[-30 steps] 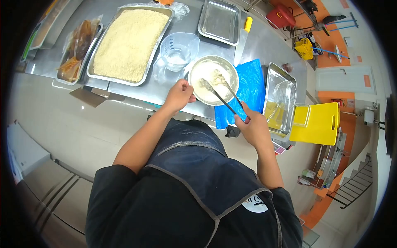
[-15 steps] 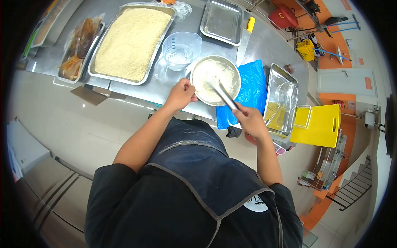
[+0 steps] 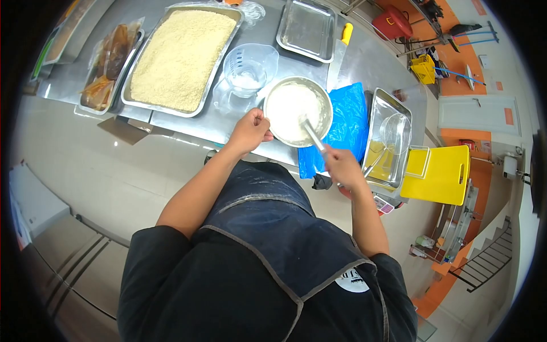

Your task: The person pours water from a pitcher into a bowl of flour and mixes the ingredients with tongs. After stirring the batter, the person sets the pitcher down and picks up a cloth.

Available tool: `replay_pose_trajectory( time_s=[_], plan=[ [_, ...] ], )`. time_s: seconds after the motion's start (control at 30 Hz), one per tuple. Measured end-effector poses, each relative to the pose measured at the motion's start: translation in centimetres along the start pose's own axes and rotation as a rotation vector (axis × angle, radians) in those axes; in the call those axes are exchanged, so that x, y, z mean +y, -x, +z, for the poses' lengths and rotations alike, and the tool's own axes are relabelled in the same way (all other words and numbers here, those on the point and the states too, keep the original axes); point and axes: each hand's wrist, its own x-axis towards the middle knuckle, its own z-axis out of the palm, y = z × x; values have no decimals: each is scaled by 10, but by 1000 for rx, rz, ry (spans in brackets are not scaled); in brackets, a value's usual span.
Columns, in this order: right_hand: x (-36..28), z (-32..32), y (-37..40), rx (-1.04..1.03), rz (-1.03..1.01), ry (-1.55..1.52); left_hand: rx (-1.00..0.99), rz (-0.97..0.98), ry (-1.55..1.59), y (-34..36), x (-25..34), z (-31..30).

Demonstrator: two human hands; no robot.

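My right hand [image 3: 343, 167] is wrapped round the metal handle of a whisk [image 3: 313, 135], whose head dips into a round metal bowl [image 3: 329, 126]. Creamy white batter [image 3: 293, 105] fills part of the bowl, and the whisk's wires are mostly hidden in it. At the bowl's left rim my left hand [image 3: 250, 131] is closed, thumb and fingers pinching the edge. A clear measuring jug [image 3: 249, 68] stands just behind the bowl to the left. Under and beside the bowl's right side lies a blue plastic bag [image 3: 348, 117].
A large tray of pale crumbs [image 3: 181, 60] lies left, beside a tray with bagged brown food [image 3: 111, 62]. Behind are a metal tray [image 3: 307, 28] and a yellow-handled knife [image 3: 346, 35]. At right, a steel tray [image 3: 373, 108] holds a strainer [image 3: 394, 132], near a yellow board [image 3: 441, 174].
The whisk has swung through the batter toward the bowl's near right side, and my right hand has shifted slightly down and right. My left hand stays at the rim.
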Motion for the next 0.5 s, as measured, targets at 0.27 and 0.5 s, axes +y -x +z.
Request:
replay_pose_trajectory(
  time_s=[0.27, 0.5],
  plan=[
    [4, -6, 1, -16, -69, -237, 1, 1, 11, -1, -2, 0],
    [3, -12, 3, -14, -36, -396, -24, 10, -1, -2, -5, -1]
  ],
)
